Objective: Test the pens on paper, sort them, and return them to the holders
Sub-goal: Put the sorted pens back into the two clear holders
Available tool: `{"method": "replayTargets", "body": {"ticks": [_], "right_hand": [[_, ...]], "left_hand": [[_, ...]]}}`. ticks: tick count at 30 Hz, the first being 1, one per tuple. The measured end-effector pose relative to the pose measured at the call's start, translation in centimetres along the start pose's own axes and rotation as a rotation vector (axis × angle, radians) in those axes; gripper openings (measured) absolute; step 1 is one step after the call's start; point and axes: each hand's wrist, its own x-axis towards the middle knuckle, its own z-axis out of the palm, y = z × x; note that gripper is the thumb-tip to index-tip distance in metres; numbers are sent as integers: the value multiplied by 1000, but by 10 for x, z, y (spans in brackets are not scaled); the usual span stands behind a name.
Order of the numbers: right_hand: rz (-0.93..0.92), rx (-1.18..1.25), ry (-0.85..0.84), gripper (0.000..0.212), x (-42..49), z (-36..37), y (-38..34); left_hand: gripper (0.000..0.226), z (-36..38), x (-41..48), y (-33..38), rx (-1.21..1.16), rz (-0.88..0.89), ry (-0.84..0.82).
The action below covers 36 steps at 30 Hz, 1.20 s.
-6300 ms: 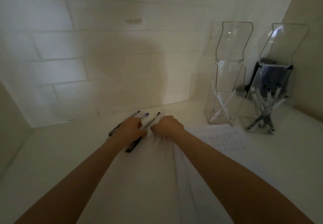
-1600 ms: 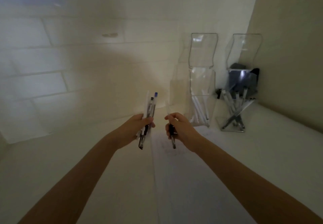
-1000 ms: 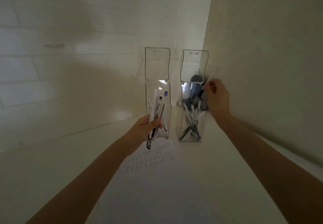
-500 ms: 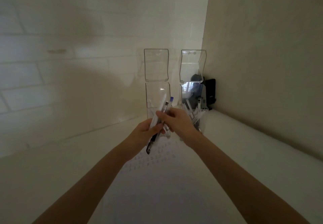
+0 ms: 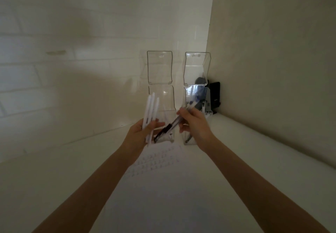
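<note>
Your left hand (image 5: 139,132) sits just left of centre frame, fingers curled round a bunch of white pens (image 5: 150,109) that fan upward in front of the left holder (image 5: 160,69). Your right hand (image 5: 194,125), close beside it, pinches a dark pen (image 5: 170,125) that slants from its blue end at the right holder (image 5: 197,69) down to its tip by your left palm. Both clear holders stand side by side at the wall in the corner, a black object (image 5: 215,94) behind the right one, and the paper (image 5: 163,187) with faint marks lies on the table (image 5: 54,178) below your hands.
</note>
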Motion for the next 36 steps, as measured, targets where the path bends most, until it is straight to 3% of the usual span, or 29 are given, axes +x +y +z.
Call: {"method": "replayTargets", "body": {"ticks": [5, 7, 10, 14, 17, 18, 22, 24, 30, 36], "right_hand": [[-286, -197, 469, 19, 28, -40, -23], [-351, -348, 551, 18, 45, -53, -33], [-271, -585, 479, 18, 71, -64, -33], [38, -740, 270, 24, 93, -66, -21], [-264, -778, 418, 31, 80, -45, -23], [-317, -738, 371, 27, 71, -33, -27], [47, -502, -197, 32, 45, 9, -33], [89, -418, -305, 31, 43, 20, -29], [33, -333, -250, 17, 42, 34, -17], [-373, -336, 245, 20, 85, 27, -31]], "left_hand": [[16, 0, 21, 9, -18, 12, 81], [18, 3, 30, 11, -8, 35, 68], [23, 5, 37, 9, -14, 34, 15], [27, 3, 38, 2, 2, 32, -45], [31, 0, 35, -1, 32, 42, -81], [30, -1, 34, -1, 42, 43, -94], [28, -3, 29, -1, 87, 35, -188], [30, -5, 26, 0, 116, 26, -238], [27, -16, 26, 6, 320, 9, -154], [28, -53, 45, 9, 284, -38, 183]]}}
